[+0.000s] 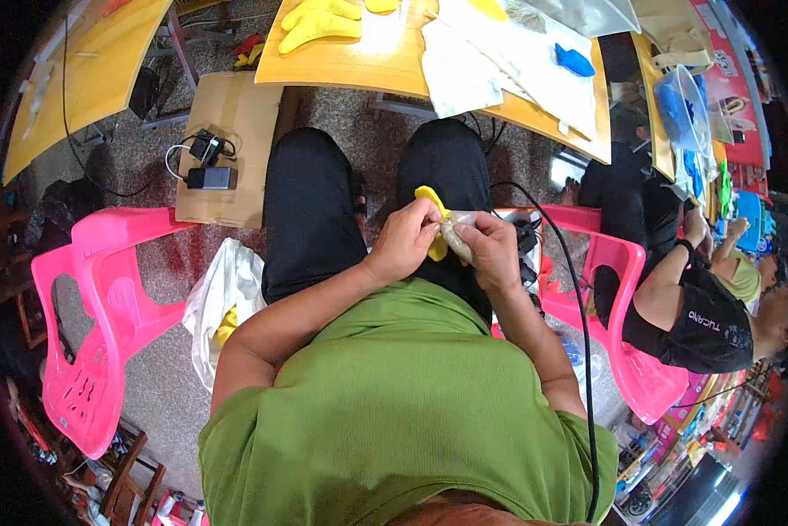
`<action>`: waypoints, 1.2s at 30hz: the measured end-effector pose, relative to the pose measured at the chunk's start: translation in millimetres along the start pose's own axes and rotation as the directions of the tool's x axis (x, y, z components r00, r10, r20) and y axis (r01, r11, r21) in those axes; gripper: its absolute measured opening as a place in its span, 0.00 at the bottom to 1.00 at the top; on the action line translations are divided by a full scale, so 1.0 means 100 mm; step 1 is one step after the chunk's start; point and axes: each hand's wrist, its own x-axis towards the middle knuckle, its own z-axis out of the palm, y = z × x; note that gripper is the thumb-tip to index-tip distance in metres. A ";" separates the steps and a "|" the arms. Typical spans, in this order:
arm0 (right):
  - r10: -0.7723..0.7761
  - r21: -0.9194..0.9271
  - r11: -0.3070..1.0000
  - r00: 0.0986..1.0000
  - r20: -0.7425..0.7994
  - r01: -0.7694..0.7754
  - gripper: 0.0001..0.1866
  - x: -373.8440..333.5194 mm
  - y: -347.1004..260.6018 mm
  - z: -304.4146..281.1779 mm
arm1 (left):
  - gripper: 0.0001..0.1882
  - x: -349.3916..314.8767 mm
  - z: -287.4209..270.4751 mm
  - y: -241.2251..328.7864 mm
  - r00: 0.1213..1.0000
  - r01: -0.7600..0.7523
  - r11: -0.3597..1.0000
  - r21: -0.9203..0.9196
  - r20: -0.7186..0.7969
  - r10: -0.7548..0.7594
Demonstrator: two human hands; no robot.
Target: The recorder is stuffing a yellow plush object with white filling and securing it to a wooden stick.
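Note:
Above my lap, my left hand [404, 238] pinches a small yellow piece [427, 196] that looks like soft cloth; its lower part shows below the fingers. Close against it, my right hand [492, 252] is closed round a whitish, partly see-through wad [455, 238] that looks like a small bag or stuffing. The wad touches the yellow piece, and my fingertips nearly meet. Exactly how the two join is hidden by my fingers.
Ahead stands a wooden table [385, 74] bearing yellow shapes [322, 26], a white sheet [460, 70] and a blue piece [574, 60]. A cardboard box [227, 105] with adapters [212, 178] sits left. Pink chairs [105, 289] flank me; a black cable hangs right, near a seated person [674, 307].

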 end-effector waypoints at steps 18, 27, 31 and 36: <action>-0.223 0.237 0.952 0.969 0.109 0.193 0.08 0.02 -0.02 0.01 | 0.17 -0.01 -0.09 0.14 0.938 0.020 0.999 0.044 -0.346 -0.004; -0.503 -0.164 0.826 0.837 0.216 0.539 0.13 -0.04 -0.04 0.09 | 0.11 -0.08 -0.10 0.14 0.939 0.330 0.671 -0.664 0.158 -0.306; -0.510 -0.602 0.562 0.811 0.288 0.567 0.12 -0.12 -0.10 0.13 | 0.11 -0.11 -0.10 0.19 0.914 0.378 0.632 -0.677 0.166 -0.369; -0.579 -0.623 0.463 0.747 0.327 0.631 0.07 -0.11 -0.03 0.10 | 0.10 -0.12 -0.07 0.30 0.914 0.390 0.656 -0.646 0.188 -0.358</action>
